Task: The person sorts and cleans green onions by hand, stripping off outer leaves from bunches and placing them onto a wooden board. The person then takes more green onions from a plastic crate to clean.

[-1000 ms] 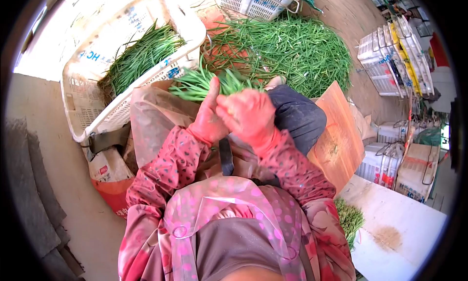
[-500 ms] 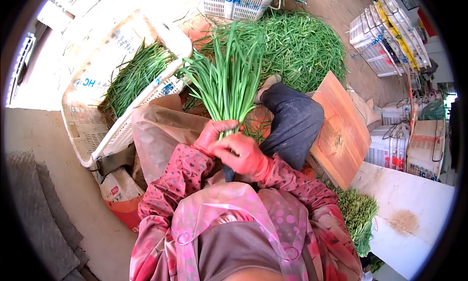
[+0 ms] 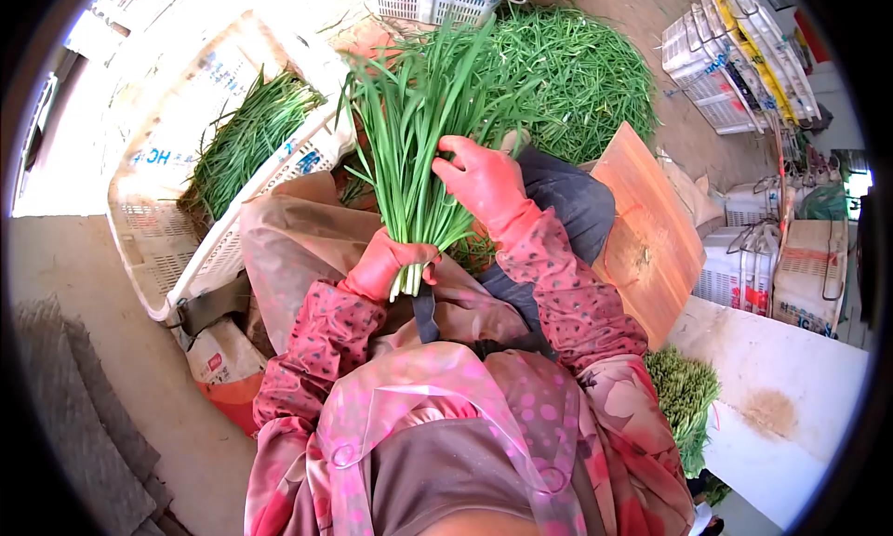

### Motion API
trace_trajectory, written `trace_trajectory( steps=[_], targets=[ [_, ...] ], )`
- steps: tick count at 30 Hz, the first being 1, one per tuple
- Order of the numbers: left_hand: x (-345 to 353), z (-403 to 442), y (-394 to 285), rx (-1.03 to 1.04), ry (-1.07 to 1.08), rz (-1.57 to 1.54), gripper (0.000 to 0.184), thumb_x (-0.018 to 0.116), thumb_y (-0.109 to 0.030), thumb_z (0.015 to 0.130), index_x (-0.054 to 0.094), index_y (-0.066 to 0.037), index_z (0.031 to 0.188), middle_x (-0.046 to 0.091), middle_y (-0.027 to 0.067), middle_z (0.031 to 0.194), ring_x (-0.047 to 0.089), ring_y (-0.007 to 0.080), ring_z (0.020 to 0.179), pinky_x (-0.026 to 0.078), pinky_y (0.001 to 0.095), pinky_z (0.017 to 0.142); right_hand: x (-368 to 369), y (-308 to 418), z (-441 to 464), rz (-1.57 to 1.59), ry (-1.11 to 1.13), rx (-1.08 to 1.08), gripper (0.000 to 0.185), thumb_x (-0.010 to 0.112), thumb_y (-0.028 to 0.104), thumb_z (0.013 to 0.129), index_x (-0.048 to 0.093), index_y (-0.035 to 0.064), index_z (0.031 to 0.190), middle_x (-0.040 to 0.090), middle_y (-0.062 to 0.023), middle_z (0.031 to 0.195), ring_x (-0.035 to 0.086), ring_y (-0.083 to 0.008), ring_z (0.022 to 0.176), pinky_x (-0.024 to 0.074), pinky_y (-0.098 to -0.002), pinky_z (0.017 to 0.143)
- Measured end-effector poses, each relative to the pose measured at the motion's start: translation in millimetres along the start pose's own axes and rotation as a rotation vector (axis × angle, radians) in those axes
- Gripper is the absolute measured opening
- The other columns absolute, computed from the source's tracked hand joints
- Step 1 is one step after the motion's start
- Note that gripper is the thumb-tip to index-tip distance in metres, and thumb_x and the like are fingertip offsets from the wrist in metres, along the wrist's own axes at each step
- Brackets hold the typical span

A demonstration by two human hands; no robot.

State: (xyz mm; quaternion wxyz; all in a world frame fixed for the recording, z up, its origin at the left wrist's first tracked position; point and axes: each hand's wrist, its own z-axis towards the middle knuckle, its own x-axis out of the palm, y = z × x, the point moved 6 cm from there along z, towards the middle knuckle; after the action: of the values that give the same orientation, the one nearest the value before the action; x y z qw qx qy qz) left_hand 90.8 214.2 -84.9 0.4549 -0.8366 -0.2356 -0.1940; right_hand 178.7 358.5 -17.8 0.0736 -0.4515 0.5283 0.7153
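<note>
Pale, scuffed floor (image 3: 191,434) runs under everything, turning brown and dusty toward two o'clock. At one o'clock a heap (image 3: 586,90) of long, thin, tangled leaves spreads on it. Stacked crates (image 3: 712,71) stand at two o'clock, packed tightly together, likely to save room. Toward ten o'clock a white crate (image 3: 223,248), hard plastic pierced with slots, sits open just beside the left knee (image 3: 288,243), probably so that its loose greens (image 3: 251,150) lie within reach. At four o'clock lies a smooth white slab (image 3: 814,378) with a brown stain; at three, a flat wooden board (image 3: 642,257) with streaky grain. Just beside the slab, a clump (image 3: 684,401) of greens shows a dense, bristly top.

Near the centre, toward twelve o'clock, the bunch (image 3: 414,155) fans out: flat, glossy blades above, pale, straight stems below. At nine o'clock, the left hand (image 3: 383,264) is wrapped around those stems, apparently to keep the ends together while the leaves spread. At one o'clock, the right hand (image 3: 486,178) has half-curled fingers at the bunch's edge; whether they pinch a blade, I cannot tell.
</note>
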Motion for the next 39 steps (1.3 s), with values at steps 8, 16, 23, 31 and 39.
trace_trajectory(
  steps=[8,16,23,31,39],
  targets=[
    [-12,-32,9,-0.126,0.020,0.009,0.020,0.067,-0.004,0.076,0.061,0.002,0.093,0.062,0.0097,0.074,0.061,0.0180,0.057,0.054,0.0314,0.055,-24,-44,16,-0.238,-0.257,-0.197,0.013,0.059,0.025,0.088,0.062,0.0121,0.088,0.067,-0.0065,0.077,0.065,-0.0271,0.066,0.0506,-0.0366,0.057],
    [-34,-61,2,-0.176,-0.049,0.040,0.023,0.067,-0.004,0.074,0.061,0.002,0.095,0.063,0.0102,0.075,0.061,0.0182,0.057,0.052,0.0301,0.052,-44,71,-6,-0.385,-0.223,-0.553,0.029,0.064,0.018,0.084,0.063,0.0086,0.111,0.064,-0.0088,0.114,0.063,-0.0240,0.101,0.0516,-0.0334,0.085],
    [-86,-154,18,-0.459,-0.102,0.150,0.019,0.070,-0.007,0.075,0.064,0.004,0.089,0.065,0.0130,0.075,0.062,0.0186,0.055,0.053,0.0311,0.051,107,-16,-1,-0.315,0.502,-0.405,0.027,0.054,0.022,0.088,0.064,0.0070,0.108,0.064,-0.0115,0.110,0.064,-0.0296,0.095,0.0523,-0.0377,0.082],
    [-109,-233,56,-0.380,-0.192,0.123,0.028,0.069,0.000,0.068,0.065,-0.001,0.096,0.064,0.0056,0.077,0.061,0.0148,0.061,0.049,0.0266,0.054,1,-112,25,-0.249,0.049,0.060,0.030,0.052,0.032,0.089,0.063,0.0118,0.108,0.068,-0.0159,0.098,0.066,-0.0338,0.087,0.0511,-0.0429,0.074],
    [-106,-232,59,-0.365,-0.158,0.120,0.023,0.068,0.000,0.068,0.065,-0.003,0.091,0.061,0.0031,0.073,0.059,0.0136,0.062,0.048,0.0274,0.055,120,91,-61,0.190,0.421,-0.635,0.037,0.048,0.003,0.087,0.057,0.0100,0.123,0.061,-0.0146,0.118,0.060,-0.0256,0.108,0.0478,-0.0355,0.094]
  ],
)
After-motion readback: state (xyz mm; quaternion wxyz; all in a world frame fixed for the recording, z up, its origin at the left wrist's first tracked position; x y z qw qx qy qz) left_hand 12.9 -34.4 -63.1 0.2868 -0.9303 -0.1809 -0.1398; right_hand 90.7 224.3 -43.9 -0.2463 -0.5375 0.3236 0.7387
